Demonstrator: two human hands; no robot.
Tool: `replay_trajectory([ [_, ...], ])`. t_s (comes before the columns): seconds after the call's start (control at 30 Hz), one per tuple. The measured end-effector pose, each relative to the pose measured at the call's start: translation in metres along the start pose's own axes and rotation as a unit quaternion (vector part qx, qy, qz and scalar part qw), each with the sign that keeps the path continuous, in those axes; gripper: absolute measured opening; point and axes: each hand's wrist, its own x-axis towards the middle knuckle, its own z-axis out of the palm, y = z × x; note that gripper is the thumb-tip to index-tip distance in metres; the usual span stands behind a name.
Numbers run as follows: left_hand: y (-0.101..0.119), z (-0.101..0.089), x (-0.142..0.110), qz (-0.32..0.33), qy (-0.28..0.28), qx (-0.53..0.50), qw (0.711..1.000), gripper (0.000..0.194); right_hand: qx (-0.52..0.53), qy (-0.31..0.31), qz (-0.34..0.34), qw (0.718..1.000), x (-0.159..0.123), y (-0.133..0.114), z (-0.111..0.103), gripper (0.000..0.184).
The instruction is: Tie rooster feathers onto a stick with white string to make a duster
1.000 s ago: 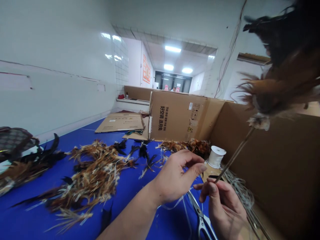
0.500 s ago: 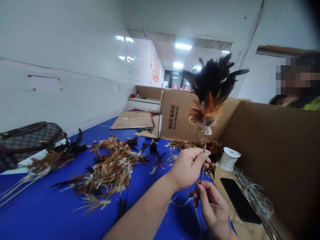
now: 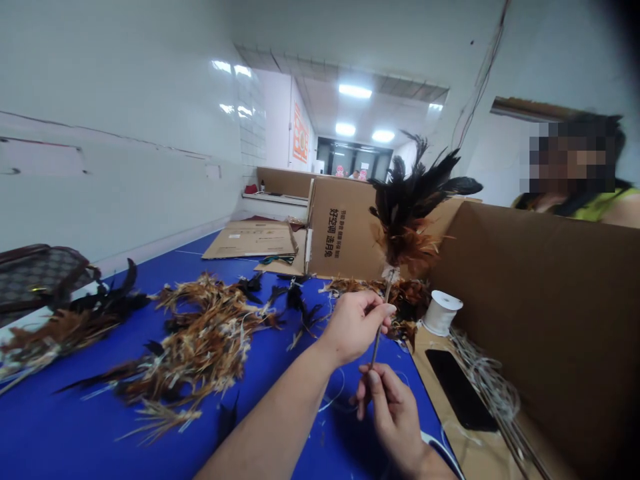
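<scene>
"Head view: where's the stick (image 3: 379,341)?"
"Above the blue table (image 3: 65,443), leaning slightly right, feathers (image 3: 413,193) at its top."
"And the grip?"
"Left hand (image 3: 351,327) pinches it below the feathers; right hand (image 3: 395,410) pinches its lower end, phone (image 3: 461,390) to the right."

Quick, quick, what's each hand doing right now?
Left hand: closed, gripping the stick below its feathers.
Right hand: closed, thumb and fingers pinching the same stick lower down.
</scene>
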Motion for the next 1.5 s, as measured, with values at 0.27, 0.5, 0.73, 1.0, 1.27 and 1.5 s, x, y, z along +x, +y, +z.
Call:
replay_trajectory([
  [0.27,0.004,-0.002,0.0,-0.006,0.012,0.001,1.0,0.041,0.004,-0.002,0.001,1.0,-0.002,0.001,0.001,0.035],
  [0.5,0.009,0.009,0.0,-0.032,-0.007,-0.226,0.974,0.062,0.006,-0.001,0.0,1.0,-0.005,0.015,0.002,0.03],
  [0.73,0.015,0.016,-0.005,-0.059,-0.008,-0.298,0.953,0.048,0.004,-0.029,-0.001,1.0,-0.007,0.014,0.003,0.036],
  [1.0,0.015,0.015,-0.006,-0.057,-0.031,-0.291,0.954,0.047,-0.013,-0.031,-0.004,0.999,-0.009,0.006,0.002,0.037],
  [1.27,0.014,0.011,-0.006,-0.051,-0.041,-0.279,0.958,0.04,-0.015,-0.035,-0.007,0.999,-0.009,0.005,0.002,0.035],
  [1.5,0.01,0.012,-0.005,-0.041,-0.043,-0.27,0.961,0.032,-0.034,-0.025,-0.011,0.999,-0.008,0.001,0.004,0.037],
])
